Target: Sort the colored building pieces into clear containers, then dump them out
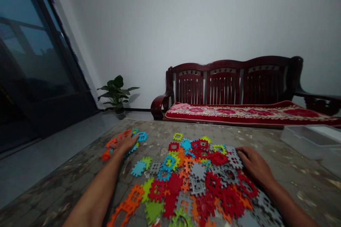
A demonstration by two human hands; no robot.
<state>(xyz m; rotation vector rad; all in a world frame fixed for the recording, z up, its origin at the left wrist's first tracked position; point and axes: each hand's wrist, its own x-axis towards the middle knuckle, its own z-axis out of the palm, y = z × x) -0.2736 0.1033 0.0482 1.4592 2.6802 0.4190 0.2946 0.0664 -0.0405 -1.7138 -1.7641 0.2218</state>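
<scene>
My left hand (125, 144) rests with its fingers spread over a small group of interlocking plastic building tiles, some orange (106, 155) and some blue (142, 136). Toothed edges and window-like cutouts mark these pieces. At the right side of a larger heap, my right hand (255, 163) lies with its fingers stretched towards a grey lattice tile (234, 159), seeming to touch its edge. Red tiles (231, 200), a grey solid tile (198, 171), a green tile (154, 211) and orange window tiles (134, 194) overlap in the heap between my forearms.
The tiles lie on a table with a grey stone-patterned cover (160, 127). A clear plastic box (303, 142) stands at the right. Beyond are a dark wooden bench (221, 85) with a red floral cushion (239, 112), a potted plant (117, 94) and a dark-framed glass door (34, 53).
</scene>
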